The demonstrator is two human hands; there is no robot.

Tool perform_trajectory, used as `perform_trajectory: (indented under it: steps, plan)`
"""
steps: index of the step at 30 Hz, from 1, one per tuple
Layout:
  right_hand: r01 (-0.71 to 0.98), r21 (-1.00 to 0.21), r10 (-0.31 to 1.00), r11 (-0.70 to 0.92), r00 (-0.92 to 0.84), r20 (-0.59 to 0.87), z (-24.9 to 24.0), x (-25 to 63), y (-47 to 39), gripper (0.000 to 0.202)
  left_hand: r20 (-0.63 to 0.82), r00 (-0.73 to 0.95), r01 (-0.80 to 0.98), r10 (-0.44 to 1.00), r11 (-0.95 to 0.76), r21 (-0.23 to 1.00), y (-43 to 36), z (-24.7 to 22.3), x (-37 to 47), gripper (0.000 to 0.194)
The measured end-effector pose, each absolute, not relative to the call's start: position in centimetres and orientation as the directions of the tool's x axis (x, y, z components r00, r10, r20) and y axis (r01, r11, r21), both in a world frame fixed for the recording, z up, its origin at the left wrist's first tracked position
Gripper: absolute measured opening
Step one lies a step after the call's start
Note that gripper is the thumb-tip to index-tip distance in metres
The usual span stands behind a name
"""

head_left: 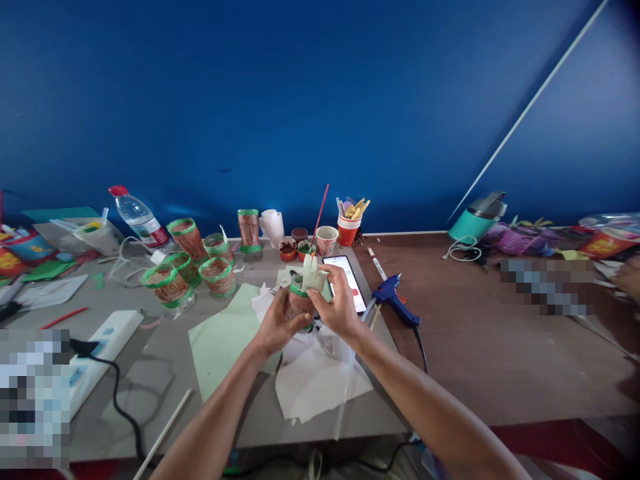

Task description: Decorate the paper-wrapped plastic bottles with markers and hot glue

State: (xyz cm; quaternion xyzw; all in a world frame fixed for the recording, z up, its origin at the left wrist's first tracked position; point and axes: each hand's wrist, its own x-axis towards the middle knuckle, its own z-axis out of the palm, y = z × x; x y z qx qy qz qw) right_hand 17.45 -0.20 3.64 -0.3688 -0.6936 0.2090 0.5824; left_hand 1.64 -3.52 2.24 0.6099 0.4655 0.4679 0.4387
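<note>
My left hand (280,321) is wrapped round a small brown-painted cup (301,303) with a green rim, held upright above the table. Between the fingers of my right hand (341,305) is a pale green paper piece (313,275) with finger-like strips, at the cup's rim. Whether the paper touches the cup I cannot tell. Beneath my hands lie torn white paper (320,387) and a pale green sheet (220,340). Close to my right hand are a phone (356,283) with its screen lit and a blue glue gun (395,300).
Several brown cups with green rims, one a taller cup (249,230), stand left and back. Behind are paint pots (288,249), a paper cup (327,240) and a water bottle (140,220). At left lies a power strip (107,347). Another person's hand (629,277) shows at far right.
</note>
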Motion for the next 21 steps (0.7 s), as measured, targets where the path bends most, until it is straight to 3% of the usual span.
perform_trajectory:
  steps: [12, 21]
  plan:
    - [0.272, -0.715, 0.746, 0.644, -0.019, 0.665, 3.68, 17.28, -0.85, 0.058, 0.193, 0.108, 0.185, 0.975, -0.21, 0.96, -3.59, 2.6, 1.84, 0.06]
    - [0.341, -0.712, 0.754, 0.613, 0.016, 0.657, 3.12, 16.69, -0.65, 0.059, 0.223, 0.082, 0.321, 0.971, -0.237, 0.917, -3.36, 1.63, 1.58, 0.062]
